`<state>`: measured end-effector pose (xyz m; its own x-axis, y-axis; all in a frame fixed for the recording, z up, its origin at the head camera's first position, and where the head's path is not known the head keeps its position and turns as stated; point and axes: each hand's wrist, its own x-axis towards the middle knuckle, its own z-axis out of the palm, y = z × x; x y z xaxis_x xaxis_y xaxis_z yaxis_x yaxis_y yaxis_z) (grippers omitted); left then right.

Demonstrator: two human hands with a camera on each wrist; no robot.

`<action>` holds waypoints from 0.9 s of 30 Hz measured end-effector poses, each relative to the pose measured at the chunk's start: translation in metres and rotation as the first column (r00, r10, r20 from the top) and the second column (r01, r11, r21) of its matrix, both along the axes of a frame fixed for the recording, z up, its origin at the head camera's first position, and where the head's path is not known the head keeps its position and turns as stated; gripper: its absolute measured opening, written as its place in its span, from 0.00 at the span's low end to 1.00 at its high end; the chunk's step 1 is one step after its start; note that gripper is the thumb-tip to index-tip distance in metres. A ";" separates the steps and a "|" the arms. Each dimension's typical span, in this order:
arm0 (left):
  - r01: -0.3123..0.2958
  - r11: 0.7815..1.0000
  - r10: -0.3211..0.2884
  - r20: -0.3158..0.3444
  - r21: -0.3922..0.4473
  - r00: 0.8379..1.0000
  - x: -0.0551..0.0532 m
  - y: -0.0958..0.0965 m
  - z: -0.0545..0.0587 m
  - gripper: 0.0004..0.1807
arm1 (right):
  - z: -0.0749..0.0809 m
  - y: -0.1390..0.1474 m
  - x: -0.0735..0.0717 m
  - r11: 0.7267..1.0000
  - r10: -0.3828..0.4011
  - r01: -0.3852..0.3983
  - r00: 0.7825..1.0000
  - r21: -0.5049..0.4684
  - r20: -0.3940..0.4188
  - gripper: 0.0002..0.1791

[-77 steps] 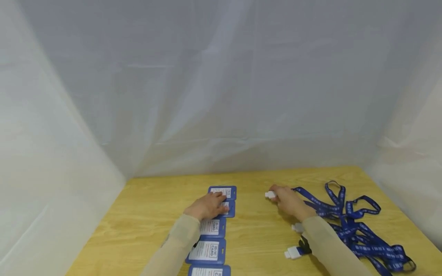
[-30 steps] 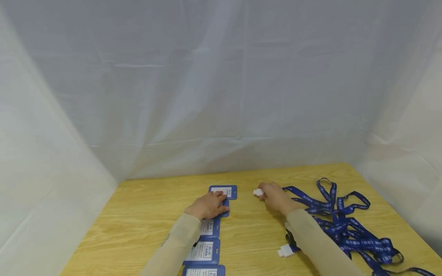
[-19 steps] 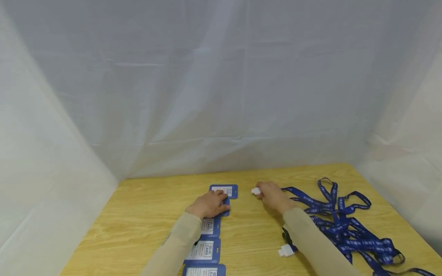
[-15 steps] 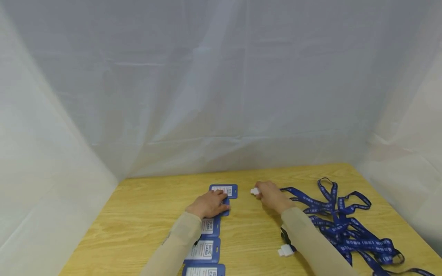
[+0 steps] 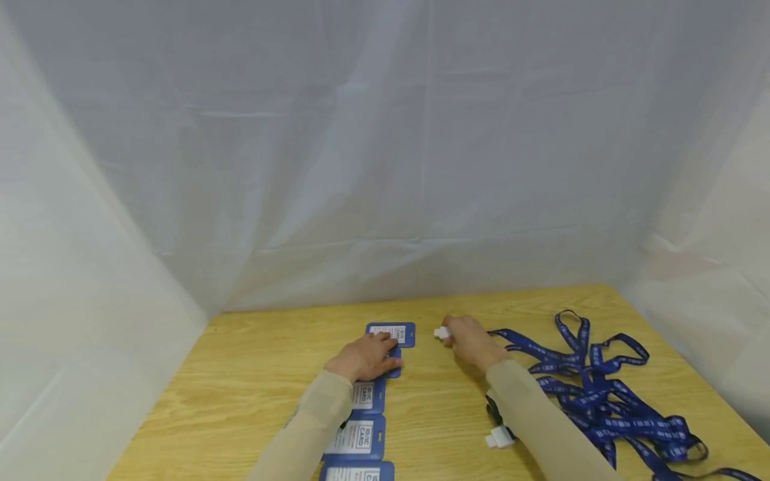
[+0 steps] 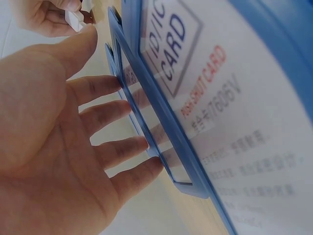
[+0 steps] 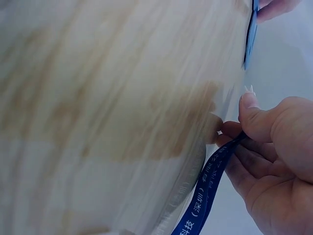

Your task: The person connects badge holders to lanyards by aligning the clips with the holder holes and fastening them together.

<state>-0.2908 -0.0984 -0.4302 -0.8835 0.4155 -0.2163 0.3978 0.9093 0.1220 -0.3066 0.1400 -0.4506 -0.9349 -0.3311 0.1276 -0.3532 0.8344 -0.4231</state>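
Left hand [image 5: 361, 359] fingers flat, pinning second badge holder [image 5: 392, 353] steady | right hand [image 5: 472, 341] pinching lanyard [image 5: 529, 347] by its white clip [image 5: 442, 333], just right of far badge holder [image 5: 391, 333], presumably for attachment.

Five blue card holders [image 5: 390, 333] are counted in a row on the surface [image 5: 252, 374], the second largely covered by a hand and the nearest cut by the frame edge. Two white clips [image 5: 442, 332] are seen. The blue lanyards [image 5: 601, 394] lie tangled, so their number cannot be told. Two hands [image 5: 363, 357] are counted.
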 end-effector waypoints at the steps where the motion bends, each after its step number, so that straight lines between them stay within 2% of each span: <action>1: 0.000 1.000 0.000 -0.002 -0.001 1.000 0.000 0.001 -0.001 0.33 | -0.001 0.000 -0.001 1.000 0.001 -0.001 1.000 0.000 -0.002 0.07; 9: 0.024 1.000 -0.024 -0.009 -0.006 1.000 0.000 0.006 -0.003 0.32 | -0.006 -0.002 -0.002 1.000 -0.018 0.018 1.000 0.002 0.015 0.05; 18: 0.020 0.999 -0.021 -0.015 -0.030 1.000 0.000 0.009 -0.001 0.32 | -0.004 -0.003 0.000 1.000 -0.017 0.017 1.000 0.012 0.006 0.07; 27: 0.008 0.999 -0.008 -0.003 -0.038 1.000 0.000 0.010 -0.001 0.33 | -0.005 -0.003 -0.003 1.000 -0.025 0.025 1.000 -0.017 -0.003 0.04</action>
